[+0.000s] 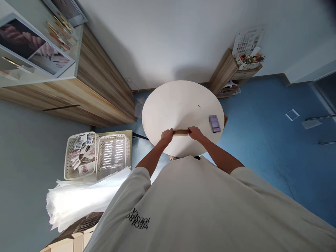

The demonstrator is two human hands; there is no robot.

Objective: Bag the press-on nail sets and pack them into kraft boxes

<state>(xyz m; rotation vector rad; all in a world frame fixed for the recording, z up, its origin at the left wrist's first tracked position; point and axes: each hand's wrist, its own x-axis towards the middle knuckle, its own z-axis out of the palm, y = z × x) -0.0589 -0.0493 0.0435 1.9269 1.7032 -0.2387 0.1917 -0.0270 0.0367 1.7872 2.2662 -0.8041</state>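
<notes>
Both my hands hold a slim brown cardboard box (181, 132) level above the near part of a round white table (181, 94). My left hand (167, 134) is closed around its left end, and my right hand (194, 133) grips the right end. The side of the box facing me shows as a narrow strip; its contents, if any, are hidden. To the right of my right hand a flat purple item (214, 124) lies on the table, its surface too blurred to make out. Farther back on the tabletop is a small dark mark or sliver (199, 106).
Left of me stand two white plastic baskets, one with printed packets (76, 163), one with clear packages (112, 152). White sheets (78, 199) lie below them. A wooden cabinet (105, 77) rises at left; a small wooden shelf (223, 71) stands behind the table.
</notes>
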